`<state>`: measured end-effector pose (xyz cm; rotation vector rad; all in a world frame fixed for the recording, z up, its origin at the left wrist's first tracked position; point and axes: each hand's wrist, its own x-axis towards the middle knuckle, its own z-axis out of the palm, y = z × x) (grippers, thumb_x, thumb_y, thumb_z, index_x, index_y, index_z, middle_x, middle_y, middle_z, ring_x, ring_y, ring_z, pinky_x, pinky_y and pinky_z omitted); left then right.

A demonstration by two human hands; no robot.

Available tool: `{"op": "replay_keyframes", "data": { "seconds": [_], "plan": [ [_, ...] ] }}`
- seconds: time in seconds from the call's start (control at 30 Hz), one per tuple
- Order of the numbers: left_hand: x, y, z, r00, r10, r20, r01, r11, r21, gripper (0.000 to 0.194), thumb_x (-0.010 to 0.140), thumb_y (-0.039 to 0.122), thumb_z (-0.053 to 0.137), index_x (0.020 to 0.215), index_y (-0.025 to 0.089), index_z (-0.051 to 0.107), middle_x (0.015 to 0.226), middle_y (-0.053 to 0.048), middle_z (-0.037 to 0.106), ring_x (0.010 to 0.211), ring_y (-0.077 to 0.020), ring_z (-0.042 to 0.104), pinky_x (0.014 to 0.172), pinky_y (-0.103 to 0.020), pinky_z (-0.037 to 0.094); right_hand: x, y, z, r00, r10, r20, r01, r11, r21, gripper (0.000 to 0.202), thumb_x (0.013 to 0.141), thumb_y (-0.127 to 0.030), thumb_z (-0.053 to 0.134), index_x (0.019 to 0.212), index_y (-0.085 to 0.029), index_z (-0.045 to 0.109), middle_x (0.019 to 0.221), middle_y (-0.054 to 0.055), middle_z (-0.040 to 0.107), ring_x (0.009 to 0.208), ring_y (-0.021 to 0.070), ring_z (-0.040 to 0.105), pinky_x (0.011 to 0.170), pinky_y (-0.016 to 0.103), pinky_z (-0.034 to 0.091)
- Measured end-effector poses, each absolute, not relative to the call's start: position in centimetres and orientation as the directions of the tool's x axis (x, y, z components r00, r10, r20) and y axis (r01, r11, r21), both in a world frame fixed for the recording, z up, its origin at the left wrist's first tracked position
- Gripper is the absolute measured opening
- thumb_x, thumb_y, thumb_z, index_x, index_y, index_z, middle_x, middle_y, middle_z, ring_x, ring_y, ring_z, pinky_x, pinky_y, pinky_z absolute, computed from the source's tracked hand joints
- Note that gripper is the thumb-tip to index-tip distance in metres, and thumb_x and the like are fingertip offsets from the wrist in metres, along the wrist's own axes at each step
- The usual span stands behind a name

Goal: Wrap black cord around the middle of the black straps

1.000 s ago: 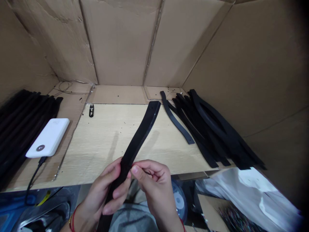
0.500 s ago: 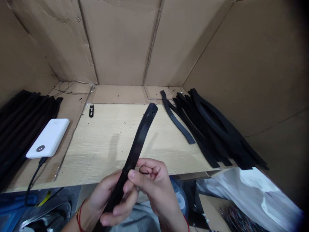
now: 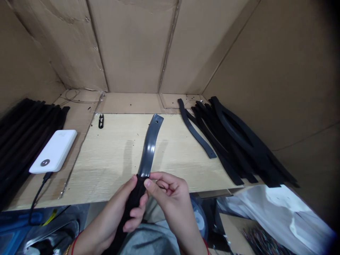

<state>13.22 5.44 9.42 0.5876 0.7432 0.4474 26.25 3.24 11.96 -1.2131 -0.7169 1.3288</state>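
A curved black strip (image 3: 150, 148) rises from my hands, its shiny bare end with a small hole pointing away from me. Its lower part is inside a dark fabric sleeve (image 3: 135, 194). My left hand (image 3: 132, 209) is wrapped round the sleeved part from the left. At the sleeve's edge, the thumb and index finger of my right hand (image 3: 170, 194) pinch the right side, with the other fingers curled. Something thin and dark shows by those curled fingers, too small to make out.
Dark strips (image 3: 26, 138) lie piled at left, beside a white power bank (image 3: 54, 151) with a cable. Small black snips (image 3: 101, 121) lie on the board (image 3: 106, 159). More black strips (image 3: 228, 141) are at right. Cardboard walls (image 3: 132, 46) enclose the back and sides.
The held strip has turned, so its shiny face shows and its tip is farther left. My left hand has shifted along the sleeve, with its thumb now at the sleeve's edge.
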Motion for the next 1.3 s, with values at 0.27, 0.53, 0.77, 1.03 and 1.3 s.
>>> {"op": "replay_keyframes", "data": {
  "seconds": [0.27,0.53,0.77,1.03,1.3],
  "plan": [
    [12.7,5.6,9.4,0.757,0.464,-0.461,-0.211,0.840,0.499,0.051,0.089,0.062,0.041,0.070,0.016,0.053,0.050,0.007,0.034,0.036,-0.0023,0.022,0.037,-0.017,0.012,26.7,2.8,13.1,0.150,0.980,-0.131,-0.255,-0.090,-0.963,0.018,0.080,-0.029,0.071,0.068,-0.016,0.069,0.058,0.004,0.074,0.050,0.0123,0.066,0.051,0.019,0.050],
    [12.4,5.4,9.4,0.790,0.456,-0.411,-0.245,0.848,0.470,0.052,0.091,0.062,0.039,0.070,0.016,0.053,0.048,0.008,0.034,0.035,-0.0025,0.021,0.035,-0.016,0.014,26.8,2.6,12.9,0.251,0.960,-0.122,-0.243,-0.060,-0.968,0.010,0.072,-0.026,0.077,0.066,-0.018,0.076,0.057,0.002,0.070,0.051,0.0107,0.058,0.048,0.018,0.044],
    [12.6,5.1,9.0,0.824,0.423,-0.376,-0.248,0.867,0.433,0.056,0.092,0.063,0.032,0.067,0.017,0.053,0.044,0.008,0.033,0.031,-0.0031,0.020,0.032,-0.016,0.016,27.1,2.7,11.2,0.181,0.963,-0.200,-0.362,-0.124,-0.924,0.013,0.068,-0.030,0.081,0.074,-0.019,0.079,0.048,-0.003,0.059,0.042,0.0061,0.041,0.041,0.018,0.032],
    [12.9,5.2,8.7,0.881,0.319,-0.350,-0.124,0.868,0.480,0.074,0.091,0.067,0.019,0.051,0.014,0.052,0.038,0.002,0.036,0.030,-0.0062,0.038,0.032,-0.017,0.023,27.0,2.8,10.2,0.199,0.962,-0.186,-0.490,-0.067,-0.869,0.011,0.067,-0.026,0.082,0.066,-0.018,0.076,0.047,-0.002,0.060,0.044,0.0077,0.049,0.043,0.018,0.038],
    [13.7,4.7,9.3,0.742,0.524,-0.418,-0.269,0.804,0.530,0.054,0.081,0.069,0.050,0.077,0.016,0.058,0.055,0.000,0.056,0.038,-0.0076,0.049,0.036,-0.016,0.033,27.0,2.8,10.7,0.156,0.976,-0.151,-0.491,-0.056,-0.869,0.009,0.075,-0.026,0.077,0.071,-0.018,0.075,0.051,0.000,0.067,0.043,0.0113,0.059,0.046,0.022,0.048]
  ]
}}
